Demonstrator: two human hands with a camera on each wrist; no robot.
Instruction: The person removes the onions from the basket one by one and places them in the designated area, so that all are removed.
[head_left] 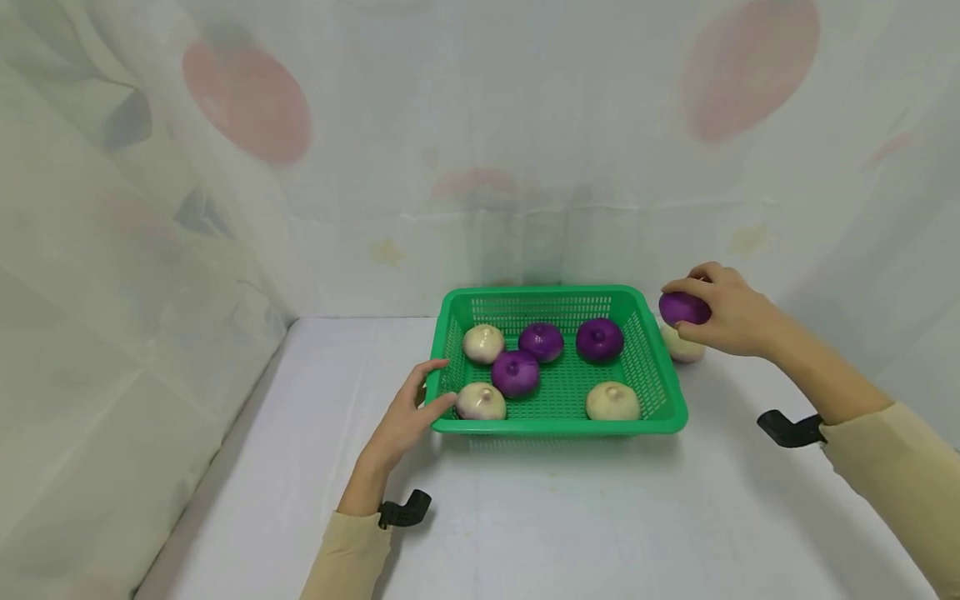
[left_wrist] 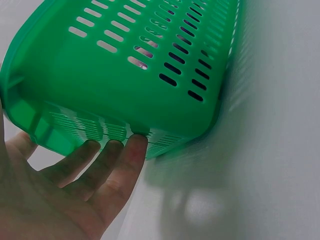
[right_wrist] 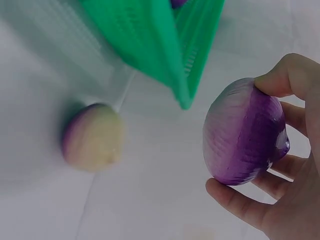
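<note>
My right hand (head_left: 731, 312) holds a purple onion (head_left: 682, 309) with fingers and thumb, above the table beyond the basket's right side. In the right wrist view the held onion (right_wrist: 245, 132) shows a pale pink-white base and a glossy purple top. A white onion (head_left: 683, 343) rests on the table just below it, partly hidden by the hand in the head view. My left hand (head_left: 402, 421) grips the left rim of a green plastic basket (head_left: 558, 427), with fingers against its outer wall. Inside lie purple onions (head_left: 516, 372) and white onions (head_left: 613, 401), well apart at the right.
A white cloth covers the table (head_left: 570, 517). Behind it and at the left hangs a pale curtain (head_left: 510, 150) with faded fruit prints, close to the basket's back. Black wrist mounts (head_left: 791, 429) sit on both forearms.
</note>
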